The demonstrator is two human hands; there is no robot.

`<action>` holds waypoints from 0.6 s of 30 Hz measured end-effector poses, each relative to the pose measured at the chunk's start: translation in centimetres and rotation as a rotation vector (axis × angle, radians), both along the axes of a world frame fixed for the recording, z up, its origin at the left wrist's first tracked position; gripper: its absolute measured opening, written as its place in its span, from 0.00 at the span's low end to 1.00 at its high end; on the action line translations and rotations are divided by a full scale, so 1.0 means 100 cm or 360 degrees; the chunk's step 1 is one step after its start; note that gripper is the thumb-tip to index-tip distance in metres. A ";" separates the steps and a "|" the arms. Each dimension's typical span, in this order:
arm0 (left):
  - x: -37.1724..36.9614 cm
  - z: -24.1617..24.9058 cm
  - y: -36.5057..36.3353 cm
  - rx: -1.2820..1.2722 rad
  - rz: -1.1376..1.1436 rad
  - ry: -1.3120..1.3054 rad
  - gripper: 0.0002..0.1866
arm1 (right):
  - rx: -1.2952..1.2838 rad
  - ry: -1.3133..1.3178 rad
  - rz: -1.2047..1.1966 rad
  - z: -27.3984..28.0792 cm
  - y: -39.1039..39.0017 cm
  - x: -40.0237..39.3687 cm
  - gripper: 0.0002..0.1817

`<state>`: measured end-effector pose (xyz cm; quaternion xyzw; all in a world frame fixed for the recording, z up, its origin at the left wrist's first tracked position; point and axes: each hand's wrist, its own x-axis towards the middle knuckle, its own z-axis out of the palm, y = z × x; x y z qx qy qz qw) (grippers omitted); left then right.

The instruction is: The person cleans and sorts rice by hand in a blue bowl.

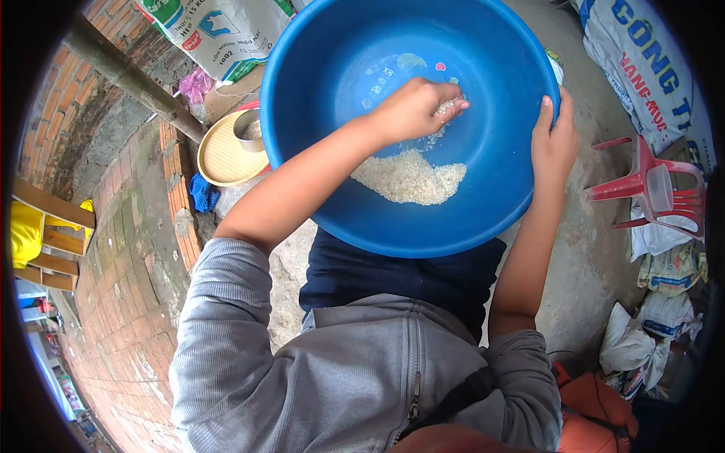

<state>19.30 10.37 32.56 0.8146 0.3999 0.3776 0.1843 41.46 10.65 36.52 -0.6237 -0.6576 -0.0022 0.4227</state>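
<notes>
A large blue plastic basin [491, 83] rests over my lap, tilted toward me. White rice [411, 180] lies in a heap at its near side. Inside the basin, my left hand [419, 109] is closed around a handful of rice, some grains showing between the fingers and a thin trail below them. My right hand [553, 140] grips the basin's right rim, thumb on the inner side and fingers outside, mostly hidden.
To the left are a round yellow tray [214, 157] with a metal pot [243, 136], a blue cloth [202, 193] and a slanted pole [136, 75]. A printed sack [226, 34] stands behind. On the right are a red plastic chair [642, 177] and more sacks [642, 68].
</notes>
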 end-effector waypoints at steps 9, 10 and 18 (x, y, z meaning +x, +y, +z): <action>-0.029 0.025 -0.003 -0.0442 -0.0326 0.0870 0.30 | -0.0083 0.0008 -0.0056 -0.022 0.017 0.016 0.21; -0.034 0.026 -0.002 -0.0490 -0.0236 0.1027 0.34 | -0.0088 0.0005 -0.0053 -0.023 0.019 0.017 0.21; -0.084 0.042 -0.027 -0.0242 0.0300 0.0593 0.17 | -0.0187 -0.0077 -0.0126 -0.039 0.033 0.025 0.21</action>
